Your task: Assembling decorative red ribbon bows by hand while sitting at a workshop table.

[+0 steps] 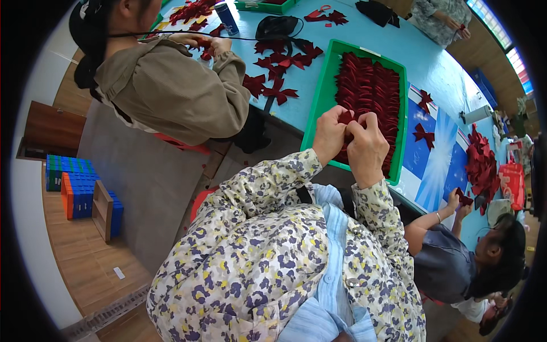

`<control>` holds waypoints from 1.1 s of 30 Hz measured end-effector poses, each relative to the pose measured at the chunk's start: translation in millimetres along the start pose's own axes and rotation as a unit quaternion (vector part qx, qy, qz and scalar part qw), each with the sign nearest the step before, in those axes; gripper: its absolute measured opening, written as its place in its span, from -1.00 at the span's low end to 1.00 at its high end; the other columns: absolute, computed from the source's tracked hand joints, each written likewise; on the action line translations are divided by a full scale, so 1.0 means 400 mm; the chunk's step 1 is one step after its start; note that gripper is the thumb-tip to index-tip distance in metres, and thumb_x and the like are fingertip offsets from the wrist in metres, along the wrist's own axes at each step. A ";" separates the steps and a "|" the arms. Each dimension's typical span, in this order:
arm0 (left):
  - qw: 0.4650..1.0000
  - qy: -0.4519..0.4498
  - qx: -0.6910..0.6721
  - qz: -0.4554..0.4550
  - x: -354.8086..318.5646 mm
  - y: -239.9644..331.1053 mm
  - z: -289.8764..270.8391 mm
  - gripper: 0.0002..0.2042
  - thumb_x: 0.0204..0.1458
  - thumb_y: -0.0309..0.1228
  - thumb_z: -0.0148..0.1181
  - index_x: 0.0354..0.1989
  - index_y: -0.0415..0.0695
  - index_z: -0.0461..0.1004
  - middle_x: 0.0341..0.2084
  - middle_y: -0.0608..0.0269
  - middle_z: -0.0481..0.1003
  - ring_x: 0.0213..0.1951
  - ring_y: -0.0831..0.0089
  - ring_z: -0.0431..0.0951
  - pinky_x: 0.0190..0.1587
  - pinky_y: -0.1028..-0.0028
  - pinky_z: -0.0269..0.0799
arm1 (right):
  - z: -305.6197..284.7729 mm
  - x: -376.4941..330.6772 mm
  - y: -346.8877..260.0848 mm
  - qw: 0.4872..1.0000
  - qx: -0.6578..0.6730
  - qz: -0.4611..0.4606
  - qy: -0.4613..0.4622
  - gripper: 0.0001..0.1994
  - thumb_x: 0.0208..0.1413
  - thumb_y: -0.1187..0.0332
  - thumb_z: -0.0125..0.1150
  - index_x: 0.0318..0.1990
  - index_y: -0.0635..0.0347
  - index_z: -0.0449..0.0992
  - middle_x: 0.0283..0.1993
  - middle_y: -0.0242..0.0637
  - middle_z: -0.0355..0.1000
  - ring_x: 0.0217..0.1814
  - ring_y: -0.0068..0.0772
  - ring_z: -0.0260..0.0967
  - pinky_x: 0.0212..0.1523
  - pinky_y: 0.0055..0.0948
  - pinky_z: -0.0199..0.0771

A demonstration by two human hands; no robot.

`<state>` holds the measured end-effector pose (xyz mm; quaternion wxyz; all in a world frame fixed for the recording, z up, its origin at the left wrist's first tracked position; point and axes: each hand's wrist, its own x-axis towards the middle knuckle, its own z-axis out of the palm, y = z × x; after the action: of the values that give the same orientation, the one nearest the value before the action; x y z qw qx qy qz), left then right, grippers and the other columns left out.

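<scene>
Both of my hands meet over the near part of a green tray (315, 117) packed with rows of dark red fabric bows (370, 80). My left hand (329, 135) and my right hand (368, 147) are closed, fingertips pinched together. Between them shows a small piece of a dark red bow (345, 117), mostly covered by the fingers. The bows in the tray stand pressed close together in lengthwise rows, and a strip along its left side shows bare green bottom.
Loose bows (279, 91) lie left of the tray beside a black face mask (277, 27). To the right, two bows rest on a blue printed sheet (436, 154), near a bow heap (481, 162). Co-workers sit close on both sides, one in a brown jacket (171, 85).
</scene>
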<state>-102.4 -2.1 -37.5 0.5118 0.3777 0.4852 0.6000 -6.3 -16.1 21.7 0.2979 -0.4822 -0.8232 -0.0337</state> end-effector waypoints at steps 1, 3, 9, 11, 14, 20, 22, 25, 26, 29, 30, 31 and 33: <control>1.000 -0.004 -0.001 -0.002 0.009 -0.012 0.011 -0.90 -0.13 -0.56 0.06 -0.41 -0.29 0.45 -0.58 0.13 0.49 -0.51 0.49 0.47 -0.47 0.46 0.36 | 0.008 0.003 0.016 1.000 -0.003 0.004 0.000 -0.90 -0.26 0.57 0.13 -0.55 0.12 0.43 -0.39 -0.32 0.25 -0.45 -0.31 0.37 -0.57 -0.36 0.33; 0.998 0.026 -0.004 0.060 0.037 -0.039 0.038 -0.87 -0.13 -0.64 0.01 -0.38 -0.26 0.42 -0.49 0.37 0.44 -0.49 0.68 0.35 -0.47 0.64 0.28 | 0.024 0.012 0.056 0.997 0.067 0.028 0.016 -0.90 -0.26 0.57 0.12 -0.57 0.11 0.45 -0.38 -0.33 0.27 -0.46 -0.28 0.38 -0.56 -0.34 0.33; 0.998 0.013 -0.031 0.059 0.121 -0.091 0.186 -0.80 -0.22 -0.68 -0.11 -0.41 -0.29 0.42 -0.53 0.27 0.47 -0.44 0.59 0.41 -0.39 0.56 0.35 | 0.071 0.003 0.287 0.919 0.375 0.093 0.083 -0.76 -0.22 0.72 -0.09 -0.50 0.23 0.51 -0.39 -0.26 0.30 -0.39 -0.37 0.35 -0.39 -0.51 0.33; 0.992 0.005 -0.120 0.022 0.125 -0.083 0.231 -0.82 -0.15 -0.70 -0.11 -0.42 -0.23 0.42 -0.53 0.36 0.43 -0.47 0.65 0.38 -0.40 0.61 0.35 | 0.059 -0.007 0.330 0.857 0.487 0.143 0.092 -0.59 -0.22 0.75 -0.22 -0.17 0.29 0.42 -0.34 -0.31 0.33 -0.23 -0.53 0.30 -0.16 -0.58 0.32; 0.983 -0.038 -0.173 -0.049 0.127 -0.081 0.293 -0.91 0.02 -0.55 -0.03 -0.35 -0.15 0.41 -0.45 0.38 0.44 -0.45 0.62 0.49 -0.43 0.65 0.42 | 0.026 -0.013 0.395 0.780 0.569 0.239 0.102 -0.53 -0.22 0.74 -0.24 -0.05 0.31 0.31 -0.30 -0.30 0.35 -0.16 -0.56 0.29 -0.09 -0.60 0.31; 0.972 -0.007 -0.232 -0.039 0.110 -0.061 0.376 -0.92 0.09 -0.45 0.01 -0.32 -0.14 0.43 -0.43 0.36 0.47 -0.43 0.59 0.51 -0.41 0.62 0.45 | -0.050 -0.016 0.451 0.834 0.486 0.255 0.048 -0.72 -0.02 0.65 -0.17 -0.13 0.30 0.33 -0.33 -0.30 0.43 -0.36 -0.59 0.34 -0.34 -0.58 0.38; 0.984 -0.010 -0.175 0.028 0.112 -0.064 0.386 -0.90 0.11 -0.44 0.00 -0.30 -0.17 0.42 -0.42 0.33 0.48 -0.41 0.57 0.53 -0.39 0.61 0.47 | -0.053 -0.022 0.448 0.840 0.470 0.262 0.062 -0.77 0.02 0.61 -0.14 -0.15 0.29 0.34 -0.37 -0.33 0.42 -0.39 -0.61 0.34 -0.38 -0.58 0.36; 0.980 0.003 -0.201 0.000 0.109 -0.067 0.395 -0.89 0.12 -0.45 -0.01 -0.28 -0.18 0.42 -0.42 0.29 0.49 -0.42 0.57 0.53 -0.38 0.60 0.48 | -0.051 -0.023 0.443 0.809 0.504 0.294 0.074 -0.85 0.10 0.52 -0.10 -0.18 0.28 0.35 -0.45 -0.41 0.39 -0.47 -0.66 0.29 -0.49 -0.61 0.29; 0.980 0.003 -0.201 0.001 0.106 -0.063 0.398 -0.89 0.12 -0.45 -0.01 -0.28 -0.18 0.42 -0.42 0.29 0.49 -0.42 0.57 0.53 -0.38 0.60 0.48 | -0.053 -0.021 0.442 0.768 0.552 0.317 0.071 -0.87 0.14 0.47 -0.07 -0.19 0.26 0.36 -0.49 -0.45 0.37 -0.52 -0.70 0.26 -0.55 -0.63 0.24; 0.975 0.017 -0.221 -0.009 0.099 -0.061 0.401 -0.88 0.12 -0.47 -0.05 -0.27 -0.19 0.42 -0.43 0.28 0.49 -0.43 0.57 0.53 -0.39 0.60 0.48 | -0.092 -0.025 0.445 0.586 0.681 0.438 -0.036 -0.87 0.17 0.41 -0.04 -0.20 0.22 0.38 -0.54 -0.51 0.32 -0.60 -0.79 0.14 -0.62 -0.69 0.11; 0.978 0.014 -0.206 -0.011 0.099 -0.063 0.399 -0.88 0.11 -0.49 -0.07 -0.27 -0.18 0.42 -0.43 0.28 0.49 -0.43 0.57 0.53 -0.40 0.61 0.47 | -0.096 -0.022 0.441 0.586 0.681 0.438 -0.036 -0.87 0.17 0.41 -0.04 -0.20 0.22 0.38 -0.54 -0.51 0.32 -0.60 -0.79 0.14 -0.62 -0.69 0.11; 0.982 0.010 -0.189 -0.014 0.099 -0.065 0.396 -0.86 0.11 -0.51 -0.10 -0.26 -0.18 0.42 -0.43 0.28 0.49 -0.43 0.58 0.52 -0.40 0.62 0.47 | -0.097 -0.020 0.437 0.604 0.655 0.451 -0.046 -0.86 0.18 0.39 -0.11 -0.20 0.16 0.39 -0.57 -0.54 0.28 -0.64 -0.80 0.07 -0.67 -0.69 0.01; 0.982 0.019 -0.187 -0.026 0.095 -0.064 0.393 -0.89 0.11 -0.50 -0.07 -0.29 -0.17 0.42 -0.43 0.33 0.46 -0.44 0.65 0.44 -0.41 0.65 0.38 | -0.086 -0.022 0.432 0.621 0.629 0.464 -0.055 -0.82 0.19 0.37 -0.18 -0.20 0.10 0.40 -0.60 -0.57 0.24 -0.69 -0.80 0.00 -0.73 -0.69 -0.09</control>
<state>46.1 66.1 -25.7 0.5795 0.2508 0.3837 0.6739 153.1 57.5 5.4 0.4587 -0.4965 -0.3252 0.6613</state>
